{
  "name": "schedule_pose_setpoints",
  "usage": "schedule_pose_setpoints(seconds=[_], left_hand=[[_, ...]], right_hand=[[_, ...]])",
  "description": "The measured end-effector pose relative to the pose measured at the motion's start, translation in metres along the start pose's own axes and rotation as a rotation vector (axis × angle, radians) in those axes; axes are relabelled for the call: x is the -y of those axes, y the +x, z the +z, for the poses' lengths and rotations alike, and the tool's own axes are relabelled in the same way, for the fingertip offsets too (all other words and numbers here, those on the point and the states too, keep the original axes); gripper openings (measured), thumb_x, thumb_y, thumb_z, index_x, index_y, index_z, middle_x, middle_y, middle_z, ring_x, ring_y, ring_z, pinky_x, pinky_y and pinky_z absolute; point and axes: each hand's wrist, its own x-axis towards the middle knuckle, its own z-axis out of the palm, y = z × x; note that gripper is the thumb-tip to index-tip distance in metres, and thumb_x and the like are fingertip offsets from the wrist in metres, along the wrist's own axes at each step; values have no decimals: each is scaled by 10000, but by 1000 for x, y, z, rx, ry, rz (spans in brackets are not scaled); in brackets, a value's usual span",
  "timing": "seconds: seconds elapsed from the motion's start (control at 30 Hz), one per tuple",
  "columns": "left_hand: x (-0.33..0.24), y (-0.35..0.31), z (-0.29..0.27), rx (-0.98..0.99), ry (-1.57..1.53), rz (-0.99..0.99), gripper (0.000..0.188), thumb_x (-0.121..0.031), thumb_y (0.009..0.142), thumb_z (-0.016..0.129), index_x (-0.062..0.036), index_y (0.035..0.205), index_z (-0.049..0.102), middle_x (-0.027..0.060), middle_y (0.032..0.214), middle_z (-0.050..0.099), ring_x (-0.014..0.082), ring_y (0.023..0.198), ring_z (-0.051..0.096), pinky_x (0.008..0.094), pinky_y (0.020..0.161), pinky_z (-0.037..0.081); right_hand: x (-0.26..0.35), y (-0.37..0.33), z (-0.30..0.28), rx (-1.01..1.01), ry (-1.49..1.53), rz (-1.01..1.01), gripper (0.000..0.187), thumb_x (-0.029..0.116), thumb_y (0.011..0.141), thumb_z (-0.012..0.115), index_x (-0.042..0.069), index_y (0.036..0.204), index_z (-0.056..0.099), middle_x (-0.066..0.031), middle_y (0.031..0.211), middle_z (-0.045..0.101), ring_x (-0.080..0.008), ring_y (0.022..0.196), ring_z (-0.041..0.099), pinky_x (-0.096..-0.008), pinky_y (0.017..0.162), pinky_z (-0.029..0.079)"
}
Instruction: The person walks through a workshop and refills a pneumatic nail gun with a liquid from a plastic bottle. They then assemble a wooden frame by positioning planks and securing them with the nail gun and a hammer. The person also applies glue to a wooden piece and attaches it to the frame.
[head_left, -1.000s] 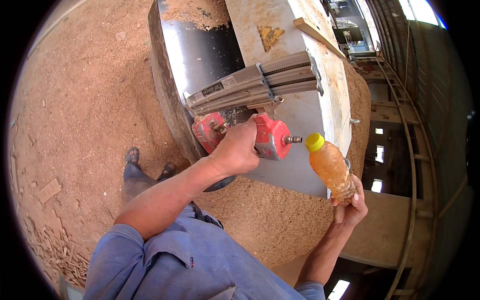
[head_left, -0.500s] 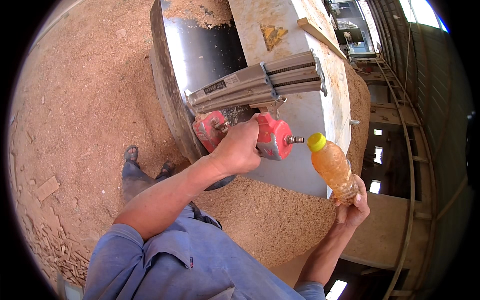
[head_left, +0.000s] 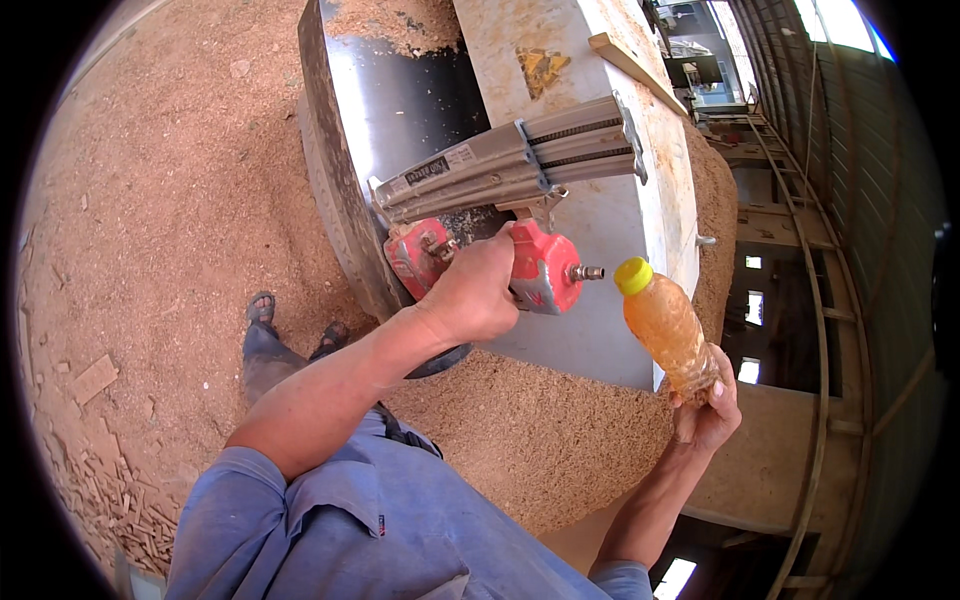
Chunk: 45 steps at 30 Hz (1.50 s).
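My left hand is wrapped round the handle of a pneumatic nail gun, red with a long grey metal magazine. The gun's metal air fitting points right, toward a clear plastic bottle of amber liquid. A yellow cap sits on the bottle's tilted upper end, a small gap away from the fitting. Around the bottle's lower end close the fingers of my right hand. Part of the gun's grip is hidden by my left hand.
Beyond the gun stands a pale metal machine cabinet with a dark, shiny metal surface beside it. A wood strip lies on the cabinet's edge. Sawdust covers the floor, with wood scraps at the lower left.
The nail gun and bottle have shifted very slightly upward in the view. Both hands keep their holds, and the cap stays close to the air fitting.
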Motion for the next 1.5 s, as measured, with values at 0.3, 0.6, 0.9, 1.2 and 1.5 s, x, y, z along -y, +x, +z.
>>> schedule_pose_setpoints(seconds=[0.3, 0.6, 0.9, 1.2, 1.5], left_hand=[[-2, -2, -3, -20, -17, 65, 476, 52, 730, 552, 70, 1199, 478, 323, 967, 657, 497, 1007, 623, 528, 873, 497], [-7, -4, -7, -17, -29, 49, 494, 48, 727, 545, 81, 1215, 473, 328, 971, 652, 499, 1003, 622, 514, 869, 503], [1, -4, -4, -9, -32, 13, 445, 61, 714, 592, 37, 1158, 560, 275, 1017, 664, 458, 1042, 628, 457, 892, 497], [6, -2, -2, -10, -30, 56, 492, 61, 715, 576, 53, 1203, 514, 294, 1004, 662, 470, 1032, 628, 485, 887, 501], [4, -3, -3, 8, -21, -14, 428, 64, 723, 615, 5, 1147, 600, 236, 1068, 671, 427, 1087, 628, 427, 919, 493]], right_hand=[[2, -1, 7, -5, -3, -10, 590, 112, 816, 667, -175, 1292, 471, -330, 1119, 625, -372, 757, 703, -355, 544, 614], [0, -3, 3, -26, -17, -26, 579, 110, 817, 673, -171, 1285, 483, -318, 1111, 632, -362, 746, 702, -352, 536, 612], [1, -3, 6, -7, -35, -19, 591, 124, 821, 682, -174, 1289, 478, -314, 1102, 636, -356, 744, 702, -346, 538, 614], [0, -4, 6, -26, -57, -42, 591, 119, 823, 680, -180, 1289, 475, -308, 1086, 641, -346, 734, 701, -337, 533, 614], [0, -3, 3, 14, -65, -38, 579, 106, 832, 678, -176, 1297, 479, -304, 1100, 647, -338, 748, 713, -338, 546, 618]])
